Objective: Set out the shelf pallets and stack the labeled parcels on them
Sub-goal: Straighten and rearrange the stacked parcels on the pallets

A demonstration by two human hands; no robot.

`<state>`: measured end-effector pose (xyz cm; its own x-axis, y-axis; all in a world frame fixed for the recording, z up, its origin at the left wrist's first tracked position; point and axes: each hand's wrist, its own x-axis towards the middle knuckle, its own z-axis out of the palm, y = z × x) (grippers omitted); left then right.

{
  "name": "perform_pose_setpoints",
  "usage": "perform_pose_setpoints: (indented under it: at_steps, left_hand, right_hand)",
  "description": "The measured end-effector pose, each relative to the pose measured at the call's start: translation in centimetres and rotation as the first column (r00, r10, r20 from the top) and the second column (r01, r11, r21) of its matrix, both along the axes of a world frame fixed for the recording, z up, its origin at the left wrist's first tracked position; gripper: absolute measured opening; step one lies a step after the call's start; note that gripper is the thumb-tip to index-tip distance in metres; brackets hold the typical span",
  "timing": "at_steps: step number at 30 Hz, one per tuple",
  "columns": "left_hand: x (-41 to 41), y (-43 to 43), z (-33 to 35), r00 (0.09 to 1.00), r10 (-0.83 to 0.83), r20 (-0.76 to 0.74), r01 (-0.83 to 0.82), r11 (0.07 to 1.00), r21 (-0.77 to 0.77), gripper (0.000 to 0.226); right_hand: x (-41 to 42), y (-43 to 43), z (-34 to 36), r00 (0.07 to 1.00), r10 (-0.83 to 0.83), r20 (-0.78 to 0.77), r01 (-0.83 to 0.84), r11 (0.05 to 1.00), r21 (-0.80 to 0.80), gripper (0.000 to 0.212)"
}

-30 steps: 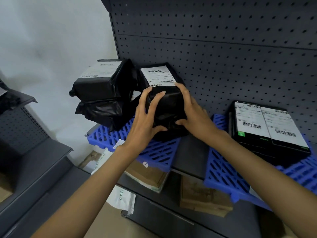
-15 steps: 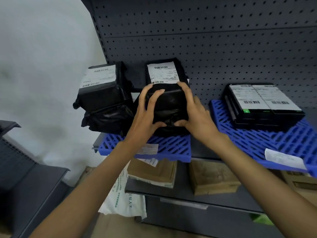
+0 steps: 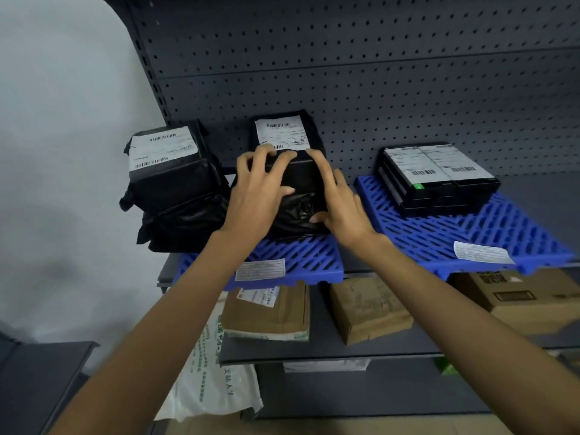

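Two blue slatted pallets lie on the upper shelf: a left pallet (image 3: 301, 259) and a right pallet (image 3: 445, 237). A black-wrapped parcel (image 3: 301, 180) with a white barcode label stands on the left pallet against the pegboard. My left hand (image 3: 260, 189) presses on its front left and top edge, and my right hand (image 3: 339, 202) grips its front right side. Two stacked black parcels (image 3: 172, 189) sit to its left. Flat black labeled parcels (image 3: 439, 177) are stacked on the right pallet.
A dark pegboard (image 3: 376, 73) backs the shelf. On the lower shelf (image 3: 329, 353) lie brown cardboard parcels (image 3: 270, 312), (image 3: 367, 309), (image 3: 527, 299). A white plastic mailer (image 3: 213, 384) hangs below. A grey wall is at the left, with another dark shelf (image 3: 40, 372) at the lower left.
The view has shifted so the shelf looks more level. Both hands stay on the middle black parcel; my left fingers have slid up onto its top edge near the label.
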<state>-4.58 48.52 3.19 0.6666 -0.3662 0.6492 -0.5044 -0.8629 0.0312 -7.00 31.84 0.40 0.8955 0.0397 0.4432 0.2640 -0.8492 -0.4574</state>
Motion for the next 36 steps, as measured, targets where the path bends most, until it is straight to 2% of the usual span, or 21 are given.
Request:
perform_pose_setpoints:
  at_steps: [5, 10, 13, 15, 18, 20, 22, 25, 27, 29, 32, 36]
  left_hand:
    - [0.7, 1.1, 1.2, 0.996, -0.085, -0.041, 0.082, 0.994, -0.071, 0.055]
    - [0.3, 1.2, 1.0, 0.987, -0.151, -0.052, 0.145, 0.983, -0.114, 0.056]
    - [0.5, 0.9, 1.5, 0.99, -0.135, -0.03, 0.134, 0.989, -0.056, 0.051]
    - [0.4, 1.1, 2.3, 0.994, -0.105, -0.034, 0.106, 0.994, 0.027, 0.049]
    - [-0.2, 2.9, 3.0, 0.995, -0.093, 0.028, 0.088, 0.987, 0.131, 0.049]
    - [-0.8, 5.0, 3.4, 0.991, -0.097, 0.088, 0.087, 0.99, 0.113, 0.047]
    - [-1.2, 7.8, 3.7, 0.988, -0.064, 0.141, 0.057, 0.997, 0.056, 0.043]
    - [-2.1, 12.7, 3.5, 0.989, 0.066, 0.131, -0.054, 0.994, -0.094, 0.044]
    - [-2.9, 15.1, 2.9, 0.986, 0.16, 0.04, -0.152, 0.976, -0.159, 0.052]
    - [-3.6, 16.8, 1.8, 0.976, 0.214, -0.047, -0.219, 0.963, -0.157, 0.064]
    - [-3.8, 18.3, -0.4, 0.967, 0.197, -0.16, -0.224, 0.96, -0.169, 0.086]
    - [-3.4, 18.7, -3.3, 0.964, 0.034, -0.265, -0.141, 0.907, -0.398, 0.112]
  right_hand:
    - [0.0, -0.7, 0.4, 0.997, 0.077, 0.017, -0.077, 0.997, -0.008, 0.109]
    - [-0.9, -1.2, 0.4, 0.989, 0.089, 0.115, -0.09, 0.996, 0.003, 0.075]
    - [-0.6, -1.6, 1.2, 0.992, 0.068, 0.105, -0.066, 0.998, -0.015, 0.06]
    - [-0.4, -1.7, 2.4, 0.992, 0.009, 0.126, 0.005, 0.994, -0.112, 0.049]
    - [-0.3, -1.8, 3.9, 0.953, -0.074, 0.294, 0.155, 0.952, -0.263, 0.046]
    - [-0.2, -1.0, 4.9, 0.927, -0.047, 0.373, 0.167, 0.941, -0.295, 0.047]
    - [0.1, 0.9, 5.9, 0.919, 0.038, 0.394, 0.102, 0.939, -0.327, 0.051]
    - [0.7, 5.3, 7.0, 0.9, 0.233, 0.369, -0.051, 0.896, -0.441, 0.057]
    - [1.3, 8.1, 7.3, 0.887, 0.341, 0.312, -0.145, 0.846, -0.513, 0.06]
    - [2.3, 10.7, 7.4, 0.888, 0.395, 0.236, -0.207, 0.801, -0.562, 0.062]
    - [3.9, 13.8, 7.4, 0.91, 0.403, 0.094, -0.281, 0.769, -0.575, 0.063]
    - [4.8, 15.8, 7.2, 0.909, 0.415, 0.027, -0.352, 0.802, -0.483, 0.066]
